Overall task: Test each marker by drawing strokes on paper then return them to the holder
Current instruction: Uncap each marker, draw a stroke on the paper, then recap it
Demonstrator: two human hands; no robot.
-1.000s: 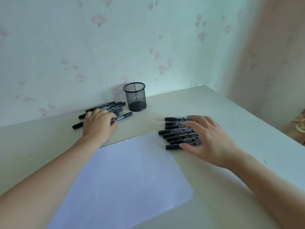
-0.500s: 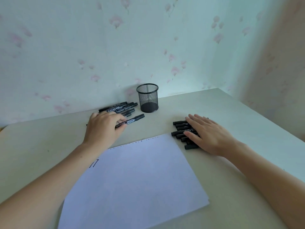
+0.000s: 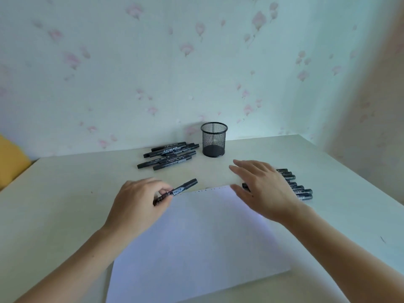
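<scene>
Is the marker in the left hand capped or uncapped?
Capped, it seems: the marker in the left hand ends in a blunt black cap, no tip showing.

Pale tabletop (image 3: 65, 193); floral wallpaper (image 3: 153, 73) behind; yellow object (image 3: 11, 158) at far left edge.

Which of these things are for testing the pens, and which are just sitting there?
For the job:
- marker held in the left hand
- paper
- mesh holder
- marker pile beside the holder
- marker row partly under the open right hand

Just there:
- table
- flowered wall
- something yellow at the left edge
</scene>
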